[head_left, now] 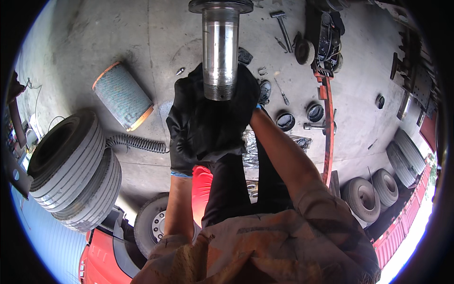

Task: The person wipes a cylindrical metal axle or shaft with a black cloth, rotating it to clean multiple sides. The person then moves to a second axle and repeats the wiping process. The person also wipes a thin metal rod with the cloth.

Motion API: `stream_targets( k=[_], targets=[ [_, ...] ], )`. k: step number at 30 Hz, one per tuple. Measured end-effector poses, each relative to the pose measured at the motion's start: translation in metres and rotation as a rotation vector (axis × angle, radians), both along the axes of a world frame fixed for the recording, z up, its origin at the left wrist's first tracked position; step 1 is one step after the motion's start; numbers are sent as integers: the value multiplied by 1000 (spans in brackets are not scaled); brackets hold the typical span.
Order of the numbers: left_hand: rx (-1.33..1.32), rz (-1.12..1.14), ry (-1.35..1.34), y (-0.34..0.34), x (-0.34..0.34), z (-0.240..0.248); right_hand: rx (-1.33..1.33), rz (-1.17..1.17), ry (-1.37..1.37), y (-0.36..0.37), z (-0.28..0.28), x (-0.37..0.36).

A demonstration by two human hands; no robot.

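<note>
A bare metal axle spindle with a threaded end points toward me from the top middle, below a dark round flange. Both my hands wear black gloves with blue showing at the cuffs. My left hand is curled just left of the threaded tip. My right hand is bent close by the spindle's right side, partly behind it. Dark bunched material fills the space between my palms below the tip; it blends with the gloves, and I cannot make out what it is. Most of my fingertips are hidden.
On the concrete floor lie a cylindrical air filter, a coil spring, a hammer and two black rings. Stacked tires stand left. A red-handled floor jack stretches along the right, with more tires beyond.
</note>
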State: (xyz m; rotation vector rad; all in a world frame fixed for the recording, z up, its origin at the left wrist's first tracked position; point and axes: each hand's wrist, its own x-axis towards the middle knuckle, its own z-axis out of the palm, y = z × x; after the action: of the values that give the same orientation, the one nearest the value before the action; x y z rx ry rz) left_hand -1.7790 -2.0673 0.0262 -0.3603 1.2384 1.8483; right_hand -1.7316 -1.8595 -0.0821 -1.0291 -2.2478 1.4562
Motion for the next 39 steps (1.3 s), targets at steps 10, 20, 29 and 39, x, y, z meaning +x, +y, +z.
stream_targets(
  k=[10,20,29,39],
  targets=[
    [-82,241,-163,-89,8,12,-177,-29,-46,-54,61,5],
    [-229,96,112,-49,5,38,-327,-117,-275,-63,95,-14],
    [-568,-386,512,-40,-21,35,-453,162,-239,-108,4,51],
    [-203,96,55,-53,-33,7,-1386,-268,299,-121,-60,7]
  ],
)
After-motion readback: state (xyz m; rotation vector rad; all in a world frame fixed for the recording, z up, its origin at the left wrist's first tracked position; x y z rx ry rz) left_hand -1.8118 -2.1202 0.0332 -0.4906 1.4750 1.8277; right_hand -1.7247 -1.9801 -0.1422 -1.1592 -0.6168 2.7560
